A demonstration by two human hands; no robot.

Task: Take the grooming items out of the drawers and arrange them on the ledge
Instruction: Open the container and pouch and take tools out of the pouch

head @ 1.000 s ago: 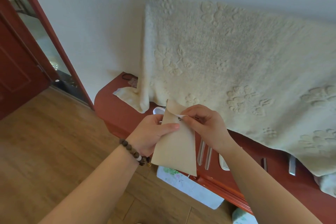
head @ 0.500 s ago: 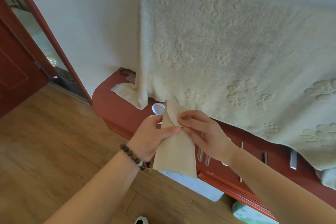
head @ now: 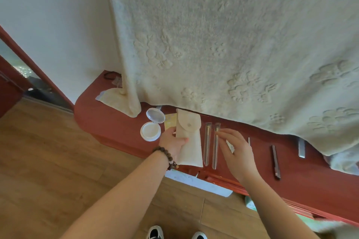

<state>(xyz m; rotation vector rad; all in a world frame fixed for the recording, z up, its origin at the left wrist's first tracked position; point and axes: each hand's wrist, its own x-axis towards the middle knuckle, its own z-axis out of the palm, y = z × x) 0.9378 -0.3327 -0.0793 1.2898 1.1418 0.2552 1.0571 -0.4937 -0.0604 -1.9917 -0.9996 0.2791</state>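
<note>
A beige cloth pouch (head: 189, 137) with a snap flap lies flat on the red-brown ledge (head: 108, 122). My left hand (head: 172, 142) grips its left edge, thumb on top. My right hand (head: 236, 149) hovers with fingers spread over a white comb (head: 230, 146), just right of two clear tubes (head: 210, 143) that lie side by side. An open round white case (head: 151, 126) sits left of the pouch. Further right on the ledge lie a thin metal stick (head: 249, 141), a dark pen-like tool (head: 275, 162) and a flat silver tool (head: 301, 148).
A cream embossed towel (head: 223, 44) hangs down the wall onto the ledge's back. A black hair tie (head: 109, 74) lies at the far left corner. An open drawer with a patterned liner (head: 198, 180) juts out below the ledge. My shoes (head: 174, 233) stand on wooden floor.
The pouch, held up in both hands before, now lies closed on the ledge. My right hand has let go and moved right over the comb. The view has tilted downward.
</note>
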